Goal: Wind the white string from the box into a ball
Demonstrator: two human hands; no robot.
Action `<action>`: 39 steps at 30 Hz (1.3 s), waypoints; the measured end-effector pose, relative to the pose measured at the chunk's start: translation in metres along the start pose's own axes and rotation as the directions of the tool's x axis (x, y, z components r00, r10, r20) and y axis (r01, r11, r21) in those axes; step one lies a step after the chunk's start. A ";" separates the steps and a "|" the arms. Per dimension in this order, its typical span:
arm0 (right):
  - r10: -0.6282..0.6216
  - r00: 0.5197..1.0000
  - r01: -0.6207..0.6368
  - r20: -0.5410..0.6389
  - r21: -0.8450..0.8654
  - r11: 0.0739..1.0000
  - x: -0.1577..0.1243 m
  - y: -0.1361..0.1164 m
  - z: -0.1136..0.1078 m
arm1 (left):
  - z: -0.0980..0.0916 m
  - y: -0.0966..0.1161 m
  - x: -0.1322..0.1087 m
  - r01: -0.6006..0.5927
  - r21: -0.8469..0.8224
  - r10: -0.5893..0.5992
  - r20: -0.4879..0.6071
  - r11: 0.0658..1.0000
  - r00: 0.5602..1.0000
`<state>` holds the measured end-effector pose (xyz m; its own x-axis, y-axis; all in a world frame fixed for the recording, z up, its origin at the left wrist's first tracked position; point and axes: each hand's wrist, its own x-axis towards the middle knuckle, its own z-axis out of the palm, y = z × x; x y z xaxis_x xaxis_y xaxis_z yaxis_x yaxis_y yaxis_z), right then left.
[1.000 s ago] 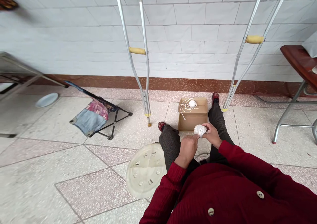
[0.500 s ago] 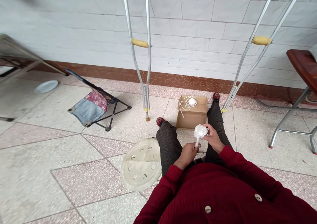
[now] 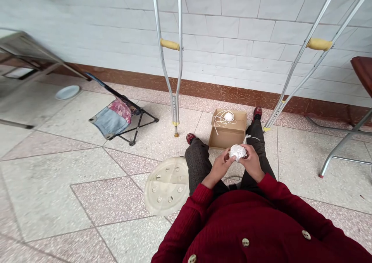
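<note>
A white ball of string or strip material (image 3: 238, 152) is held between my two hands, above my lap. My left hand (image 3: 220, 165) wraps its fingers round the ball's left side. On the other side, my right hand (image 3: 251, 163) grips it with thumb and fingers. A loose white end sticks out past the right fingers, over the right trouser leg. Just beyond my hands, an open cardboard box (image 3: 226, 138) lies on the floor between my feet. A second white ball (image 3: 229, 116) with loops of loose cord rests on its raised lid part.
Two crutches (image 3: 175, 100) (image 3: 286, 85) lean on the tiled wall. A folding stool (image 3: 112, 119), a pale plate (image 3: 67, 92) and a table are at the left. A round plastic lid (image 3: 167, 185) lies by my left leg. A brown chair (image 3: 363, 73) stands right.
My left hand has moved up from the hanging strip onto the ball. The loose end now points away to the right. The whole view has shifted slightly.
</note>
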<state>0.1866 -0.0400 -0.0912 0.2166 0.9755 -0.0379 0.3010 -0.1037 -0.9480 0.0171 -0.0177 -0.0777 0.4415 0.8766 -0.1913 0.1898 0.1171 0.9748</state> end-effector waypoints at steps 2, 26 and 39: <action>-0.033 0.998 0.037 0.047 -0.095 0.995 -0.008 0.000 0.006 | 0.007 -0.003 0.001 0.040 -0.053 -0.040 0.000 0.998 0.999; 0.104 0.910 0.042 0.402 -0.338 0.940 -0.039 0.063 -0.018 | 0.006 -0.048 0.000 0.447 -0.481 -0.474 0.073 0.754 0.878; 0.278 0.833 -0.258 0.479 -0.109 0.960 -0.046 0.025 -0.036 | 0.003 -0.098 0.082 0.534 -0.452 -0.609 -0.024 0.714 0.793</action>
<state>0.2176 -0.0945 -0.1019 -0.1809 0.8763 -0.4465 0.3347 -0.3720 -0.8658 0.0370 0.0416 -0.1897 0.2137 0.6352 -0.7422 -0.0245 0.7630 0.6459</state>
